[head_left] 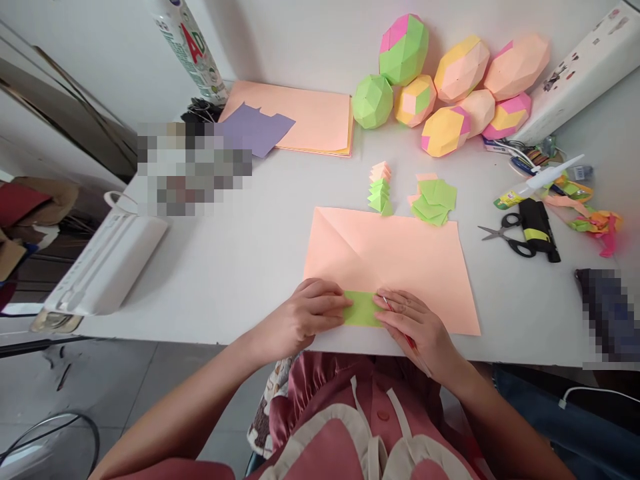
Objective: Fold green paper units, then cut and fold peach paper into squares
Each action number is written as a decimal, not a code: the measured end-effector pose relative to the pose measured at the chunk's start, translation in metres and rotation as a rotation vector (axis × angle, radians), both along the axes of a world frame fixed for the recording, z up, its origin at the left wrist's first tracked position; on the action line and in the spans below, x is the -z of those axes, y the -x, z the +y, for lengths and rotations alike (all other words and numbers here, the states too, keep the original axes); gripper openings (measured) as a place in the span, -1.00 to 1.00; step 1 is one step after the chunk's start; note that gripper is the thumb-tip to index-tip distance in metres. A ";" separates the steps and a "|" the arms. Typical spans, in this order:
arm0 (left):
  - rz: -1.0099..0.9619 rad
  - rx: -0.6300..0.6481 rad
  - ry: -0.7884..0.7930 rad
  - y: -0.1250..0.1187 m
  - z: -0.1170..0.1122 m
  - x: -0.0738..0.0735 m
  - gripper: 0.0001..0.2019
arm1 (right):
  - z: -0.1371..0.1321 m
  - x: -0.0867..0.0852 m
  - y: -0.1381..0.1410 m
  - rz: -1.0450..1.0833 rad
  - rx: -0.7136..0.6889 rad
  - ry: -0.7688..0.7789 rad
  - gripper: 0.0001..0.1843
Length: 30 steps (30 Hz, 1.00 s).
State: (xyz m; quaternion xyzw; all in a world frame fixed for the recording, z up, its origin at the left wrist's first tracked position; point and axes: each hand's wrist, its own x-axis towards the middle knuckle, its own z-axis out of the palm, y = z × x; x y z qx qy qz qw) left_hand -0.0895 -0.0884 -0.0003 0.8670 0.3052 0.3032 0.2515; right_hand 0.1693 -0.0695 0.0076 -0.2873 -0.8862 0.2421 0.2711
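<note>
A small green paper piece (361, 309) lies on a large peach sheet (395, 257) at the near edge of the white table (240, 253). My left hand (309, 313) presses its curled fingers on the green piece's left end. My right hand (417, 325) pinches the right end and also grips a thin red-tipped tool (386, 303), perhaps a pen. Behind the sheet stand a small stack of folded green and peach units (380, 190) and a pile of flat green pieces (434, 200).
Several faceted paper balls (445, 80) cluster at the back. A stack of peach paper with a purple sheet (300, 120) lies back centre. Scissors (503, 235), a black marker, a glue bottle (543, 179) and paper scraps are at the right. A white tray (107, 260) overhangs the left edge.
</note>
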 end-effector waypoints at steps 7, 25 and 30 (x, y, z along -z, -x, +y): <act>0.005 -0.011 -0.001 -0.001 0.000 -0.002 -0.72 | 0.001 0.000 0.001 0.004 0.000 -0.002 -0.68; 0.112 -0.043 -0.075 -0.006 -0.002 -0.007 -0.72 | 0.000 -0.002 0.000 -0.016 0.001 0.001 -0.73; 0.259 0.019 -0.137 -0.020 0.002 -0.017 -0.77 | 0.001 -0.001 0.001 -0.011 0.008 0.015 -0.74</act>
